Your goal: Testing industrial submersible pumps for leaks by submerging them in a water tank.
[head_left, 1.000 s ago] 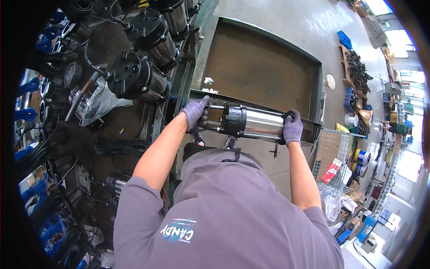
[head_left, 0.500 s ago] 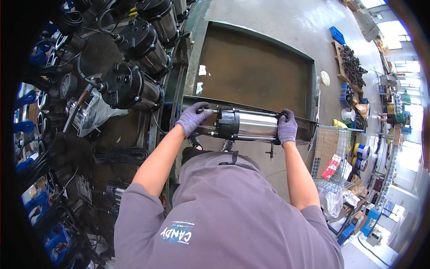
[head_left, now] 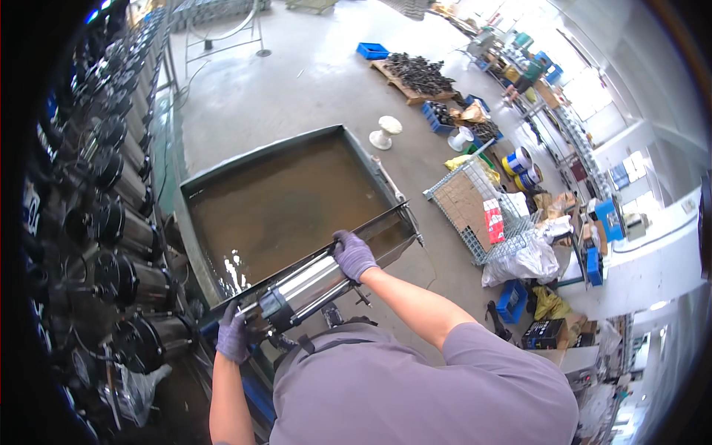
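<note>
A steel-bodied pump with a black head at its left end lies along the near rim of a wide metal water tank. My right hand, in a purple-grey glove, is wrapped over the pump's right end. At its left end is my left hand, gloved alike, with the fingers closed around the fittings beside the black head; exactly which part they grip is partly hidden. Brownish water fills the tank, with bright glints near its left corner. A small tap-like fitting sticks out below the pump's right end.
Rows of similar pumps stand close on my left. Beyond the tank are a white spool and a pallet heaped with dark parts. A wire cage holding cardboard stands to the right. A person is far off.
The view has swung, so the tank and pump now sit lower left and slanted. Both hands remain at the pump's ends. My left hand has shifted to the end of its fittings.
</note>
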A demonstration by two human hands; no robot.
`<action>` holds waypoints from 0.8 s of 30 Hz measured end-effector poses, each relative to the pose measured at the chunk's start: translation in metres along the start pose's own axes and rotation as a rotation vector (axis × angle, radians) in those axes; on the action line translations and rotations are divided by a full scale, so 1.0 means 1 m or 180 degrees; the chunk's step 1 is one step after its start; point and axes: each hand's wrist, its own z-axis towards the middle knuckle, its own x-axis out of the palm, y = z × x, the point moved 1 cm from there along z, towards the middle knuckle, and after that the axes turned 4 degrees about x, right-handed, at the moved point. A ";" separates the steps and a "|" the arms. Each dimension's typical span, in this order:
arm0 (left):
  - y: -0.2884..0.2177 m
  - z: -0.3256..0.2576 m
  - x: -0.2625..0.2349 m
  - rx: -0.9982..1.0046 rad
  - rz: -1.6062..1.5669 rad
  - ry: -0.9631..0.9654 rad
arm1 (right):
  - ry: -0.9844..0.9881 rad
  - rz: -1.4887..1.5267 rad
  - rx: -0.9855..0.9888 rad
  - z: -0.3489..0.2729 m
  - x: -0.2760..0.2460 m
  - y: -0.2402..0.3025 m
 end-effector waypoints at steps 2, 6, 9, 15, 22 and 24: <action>0.055 0.026 -0.052 0.1156 0.1504 -0.0140 | 0.0012 0.0066 -0.0028 -0.002 0.000 0.013; 0.069 0.049 -0.068 0.1398 0.2526 -0.0286 | 0.0039 0.0122 -0.0068 -0.001 0.004 0.015; 0.005 0.009 -0.004 0.0183 0.0790 -0.0130 | -0.0008 0.0143 0.0030 0.001 -0.001 0.004; 0.045 0.030 -0.069 0.0717 0.1319 0.0440 | 0.0106 0.0143 -0.0091 -0.002 0.005 0.016; 0.015 0.023 -0.029 0.0895 0.4540 -0.0600 | 0.0054 0.0116 -0.0030 -0.001 0.000 0.005; 0.016 0.027 -0.041 0.1370 0.4505 -0.0361 | 0.0057 0.0116 0.0009 -0.002 -0.001 0.005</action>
